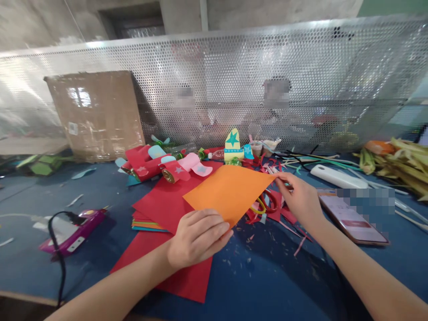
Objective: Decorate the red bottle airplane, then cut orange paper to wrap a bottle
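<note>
An orange sheet of paper (pixel 227 189) is held up between my two hands, tilted above the table. My left hand (pixel 200 238) is closed on its near edge, fingers curled over it. The far right corner is pinched by my right hand (pixel 297 194). Below and to the left lie red sheets of paper (pixel 160 198), with other colours stacked under one of them. Scissors with red and yellow handles (pixel 269 203) lie partly hidden behind the orange sheet, among red paper scraps (pixel 284 214).
Paper-covered bottle crafts (pixel 150 165) stand behind the sheets. At left is a purple power strip (pixel 80 232) with a black cable. A phone (pixel 354 218) and a white stick-shaped object (pixel 337 176) lie at right, near dry husks (pixel 401 165). A cardboard panel (pixel 96 120) leans against the perforated metal screen (pixel 227 89).
</note>
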`<state>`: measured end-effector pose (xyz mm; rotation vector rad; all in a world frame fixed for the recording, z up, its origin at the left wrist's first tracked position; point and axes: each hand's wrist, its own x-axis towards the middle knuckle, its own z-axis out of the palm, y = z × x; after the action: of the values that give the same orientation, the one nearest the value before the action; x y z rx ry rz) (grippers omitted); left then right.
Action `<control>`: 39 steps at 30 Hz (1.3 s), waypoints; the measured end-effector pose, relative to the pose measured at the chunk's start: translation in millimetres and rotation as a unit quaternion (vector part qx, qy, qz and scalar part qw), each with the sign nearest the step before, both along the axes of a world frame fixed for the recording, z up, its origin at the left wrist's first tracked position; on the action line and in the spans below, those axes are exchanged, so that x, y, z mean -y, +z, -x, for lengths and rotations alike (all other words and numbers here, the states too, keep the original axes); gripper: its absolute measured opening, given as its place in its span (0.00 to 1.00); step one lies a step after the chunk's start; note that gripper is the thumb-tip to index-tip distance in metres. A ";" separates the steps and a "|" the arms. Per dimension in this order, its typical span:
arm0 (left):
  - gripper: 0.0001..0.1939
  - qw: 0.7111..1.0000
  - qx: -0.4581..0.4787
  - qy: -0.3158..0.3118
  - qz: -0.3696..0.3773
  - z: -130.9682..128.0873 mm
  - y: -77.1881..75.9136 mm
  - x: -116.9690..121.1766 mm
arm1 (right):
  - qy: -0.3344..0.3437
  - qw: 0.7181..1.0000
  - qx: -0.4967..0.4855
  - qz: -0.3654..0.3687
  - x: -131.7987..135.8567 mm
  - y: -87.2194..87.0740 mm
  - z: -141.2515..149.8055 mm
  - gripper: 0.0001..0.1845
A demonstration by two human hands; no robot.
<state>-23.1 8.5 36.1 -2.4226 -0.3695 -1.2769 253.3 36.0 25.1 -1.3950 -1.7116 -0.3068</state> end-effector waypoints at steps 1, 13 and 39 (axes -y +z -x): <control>0.03 1.000 -0.001 0.003 0.000 0.1 -0.6 -0.8 | -0.006 1.000 -0.007 0.003 -0.3 0.5 -0.8 0.10; 0.05 0.995 -0.069 -0.064 0.033 -3.0 -6.0 -1.4 | 0.132 0.935 -0.316 0.091 -5.8 -1.2 10.2 0.11; 0.39 0.694 0.241 0.098 0.672 13.7 -6.5 -60.0 | 0.262 0.536 -0.700 0.392 26.1 16.1 51.5 0.34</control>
<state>-36.9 68.5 29.6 -2.7002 -2.3584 -1.8666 201.8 10.0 41.2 -0.9067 -0.6127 1.7009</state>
